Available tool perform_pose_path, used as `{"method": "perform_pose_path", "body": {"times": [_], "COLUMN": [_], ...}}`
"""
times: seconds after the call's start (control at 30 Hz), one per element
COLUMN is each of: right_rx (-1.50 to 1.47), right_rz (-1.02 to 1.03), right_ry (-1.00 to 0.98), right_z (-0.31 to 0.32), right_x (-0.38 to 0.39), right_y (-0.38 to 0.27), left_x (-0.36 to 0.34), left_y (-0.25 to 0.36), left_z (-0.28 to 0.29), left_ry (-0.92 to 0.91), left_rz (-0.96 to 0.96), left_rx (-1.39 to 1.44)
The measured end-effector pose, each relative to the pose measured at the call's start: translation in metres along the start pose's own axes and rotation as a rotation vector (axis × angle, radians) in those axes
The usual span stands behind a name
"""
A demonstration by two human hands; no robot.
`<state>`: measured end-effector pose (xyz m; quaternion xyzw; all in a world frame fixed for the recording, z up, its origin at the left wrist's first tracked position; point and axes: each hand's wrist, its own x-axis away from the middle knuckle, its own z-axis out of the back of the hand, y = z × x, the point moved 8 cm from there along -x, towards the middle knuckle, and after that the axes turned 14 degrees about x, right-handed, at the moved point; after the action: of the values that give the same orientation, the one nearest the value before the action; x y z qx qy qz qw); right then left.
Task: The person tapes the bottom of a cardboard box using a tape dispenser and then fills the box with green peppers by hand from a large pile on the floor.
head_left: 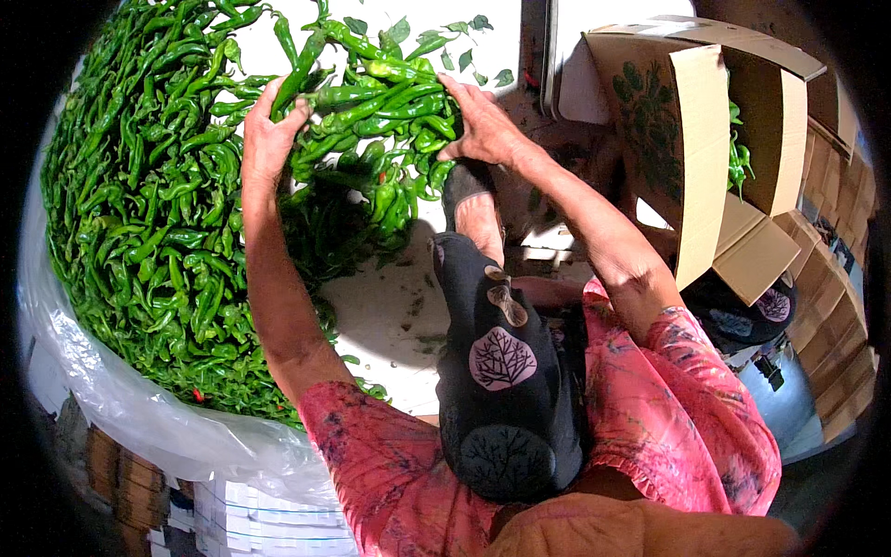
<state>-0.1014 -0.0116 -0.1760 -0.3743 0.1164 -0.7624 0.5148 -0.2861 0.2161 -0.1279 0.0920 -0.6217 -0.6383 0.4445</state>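
Observation:
A bunch of long green peppers lies between my two hands on a white surface. My left hand grips peppers at the bunch's left side, thumb and fingers curved around them. At its right edge, my right hand has its fingers curled against the peppers. A large heap of green peppers spreads to the left, with more in shadow below my hands. My leg, in dark patterned cloth, and dark shoe rest just below the bunch.
An open cardboard box with peppers inside stands at the right, beside further flattened cardboard. Clear plastic sheeting lines the heap's lower left edge. Loose leaves are scattered at the top.

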Motion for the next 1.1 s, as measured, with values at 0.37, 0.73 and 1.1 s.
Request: {"method": "perform_pose_path", "body": {"times": [0.37, 0.73, 1.1], "right_rx": [-0.459, -0.932, -1.199], "right_rz": [-0.071, -0.278, -0.261], "right_ry": [0.004, -0.265, -0.41], "right_z": [-0.013, -0.01, -0.026], "right_x": [-0.025, -0.045, -0.05], "right_y": [0.011, -0.013, -0.012], "left_x": [-0.034, -0.051, -0.049], "left_y": [-0.025, -0.041, -0.025], "left_z": [-0.055, -0.084, -0.095], "left_ry": [-0.369, -0.477, -0.485], "left_rz": [0.085, 0.144, 0.084], "left_rx": [-0.135, -0.22, -0.084]}}
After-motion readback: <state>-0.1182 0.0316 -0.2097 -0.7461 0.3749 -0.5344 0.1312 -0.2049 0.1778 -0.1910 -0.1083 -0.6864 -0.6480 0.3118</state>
